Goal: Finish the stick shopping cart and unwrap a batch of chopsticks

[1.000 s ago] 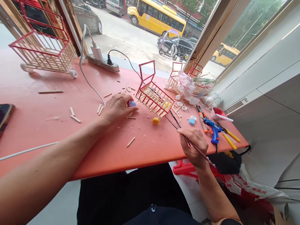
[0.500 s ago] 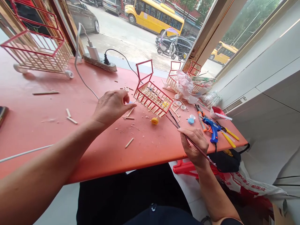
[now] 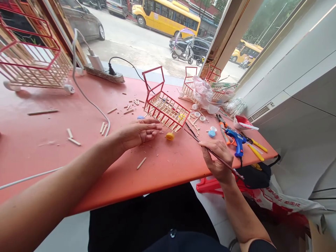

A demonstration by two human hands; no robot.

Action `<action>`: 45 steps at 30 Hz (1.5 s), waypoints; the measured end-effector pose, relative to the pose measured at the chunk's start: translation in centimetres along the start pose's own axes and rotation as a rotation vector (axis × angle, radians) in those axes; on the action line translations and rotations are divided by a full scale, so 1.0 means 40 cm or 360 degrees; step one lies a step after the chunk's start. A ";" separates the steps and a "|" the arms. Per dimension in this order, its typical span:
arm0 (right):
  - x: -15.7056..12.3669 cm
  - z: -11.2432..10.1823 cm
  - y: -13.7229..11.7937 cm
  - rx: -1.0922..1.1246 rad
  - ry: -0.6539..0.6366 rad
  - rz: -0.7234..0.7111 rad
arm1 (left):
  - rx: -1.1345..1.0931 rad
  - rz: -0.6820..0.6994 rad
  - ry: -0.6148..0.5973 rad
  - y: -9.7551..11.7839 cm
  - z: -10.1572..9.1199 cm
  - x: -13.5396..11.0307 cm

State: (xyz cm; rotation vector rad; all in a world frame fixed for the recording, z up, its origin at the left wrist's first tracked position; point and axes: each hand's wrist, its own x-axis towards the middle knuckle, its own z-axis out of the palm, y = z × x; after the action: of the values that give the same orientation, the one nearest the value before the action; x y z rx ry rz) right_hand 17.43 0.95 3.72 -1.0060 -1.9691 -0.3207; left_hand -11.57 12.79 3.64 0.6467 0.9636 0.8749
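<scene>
My left hand point(image 3: 140, 134) is open, its fingers stretched out just above the table and beside a small cart point(image 3: 166, 110) built of pale wooden sticks with red edges and a red handle. A yellow cap serves as a wheel point(image 3: 169, 136) under the cart's near corner, and a blue cap point(image 3: 140, 117) shows at its left. In my right hand point(image 3: 219, 159) a thin dark-red paintbrush point(image 3: 193, 135) is pinched, its far end pointing at the cart's right corner. Whether that end touches the cart, I cannot tell.
Cut stick pieces point(image 3: 128, 112) litter the pink table point(image 3: 86, 175). To the right are a blue glue gun point(image 3: 237, 141), pliers point(image 3: 222, 122) and a cup of red paint point(image 3: 243, 122). Another cart point(image 3: 34, 70) stands left, near a power strip point(image 3: 105, 74); more carts point(image 3: 190, 89) stand behind.
My left hand has moved right and nearer the table edge, and its fingers have straightened. Stick pieces near its thumb no longer show there. My right hand keeps the paintbrush, nearly still.
</scene>
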 end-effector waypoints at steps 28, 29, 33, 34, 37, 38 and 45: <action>0.048 0.064 -0.016 0.0183 -0.0171 -0.0124 | -0.0302 0.0095 0.0404 0.041 -0.012 -0.001; 0.053 0.070 -0.015 0.0167 -0.0191 -0.0148 | -0.0308 0.0105 0.0418 0.042 -0.014 0.000; 0.070 0.089 -0.014 0.0133 -0.0275 -0.0237 | -0.0276 0.0111 0.0440 0.042 -0.017 0.004; 0.073 0.092 -0.015 0.0129 -0.0297 -0.0252 | -0.0263 0.0110 0.0447 0.042 -0.016 0.005; 0.079 0.097 -0.017 0.0119 -0.0334 -0.0286 | -0.0224 0.0119 0.0457 0.040 -0.016 0.008; 0.080 0.098 -0.017 0.0113 -0.0333 -0.0295 | -0.0212 0.0122 0.0457 0.039 -0.016 0.009; 0.079 0.101 -0.016 0.0109 -0.0211 -0.0339 | -0.0154 0.0122 0.0364 0.033 -0.032 0.018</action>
State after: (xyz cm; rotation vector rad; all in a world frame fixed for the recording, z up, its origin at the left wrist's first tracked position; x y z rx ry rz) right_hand 13.67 4.47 4.00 -0.7922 -2.1986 -0.3076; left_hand -12.96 14.20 3.81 0.5101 1.0990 1.0736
